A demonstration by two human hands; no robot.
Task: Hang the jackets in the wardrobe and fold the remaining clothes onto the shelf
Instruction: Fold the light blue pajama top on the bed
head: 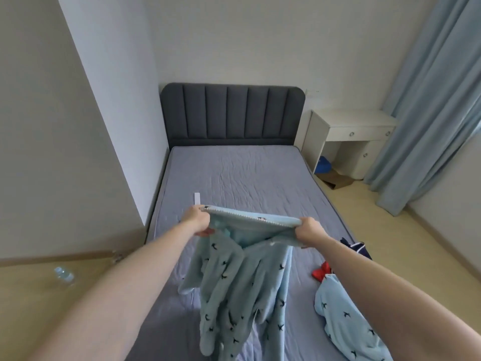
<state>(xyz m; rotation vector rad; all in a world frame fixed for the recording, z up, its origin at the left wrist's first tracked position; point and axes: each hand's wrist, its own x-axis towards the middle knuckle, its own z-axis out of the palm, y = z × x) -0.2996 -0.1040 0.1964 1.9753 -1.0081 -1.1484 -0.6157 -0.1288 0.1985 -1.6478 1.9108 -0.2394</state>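
Trousers of pale blue fleece with dark bird prints (242, 287) hang at centre frame over the grey-sheeted bed (234, 173), waistband stretched level left to right, legs trailing toward the lower edge. Left hand (194, 222) and right hand (308, 231), equally near, each pinch one waistband end, fingers curled tight.

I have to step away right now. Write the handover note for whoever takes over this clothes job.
Left hand and right hand: each grips one end of the waistband of the light blue patterned pants, held up over the bed, legs hanging down to the sheet.
Matching blue patterned garment lies at the bed's right edge, with a red piece and a dark garment beyond it.
Done: nothing visibly folded.
Left: fold the pants and the rest; wardrobe and shelf are out of view.
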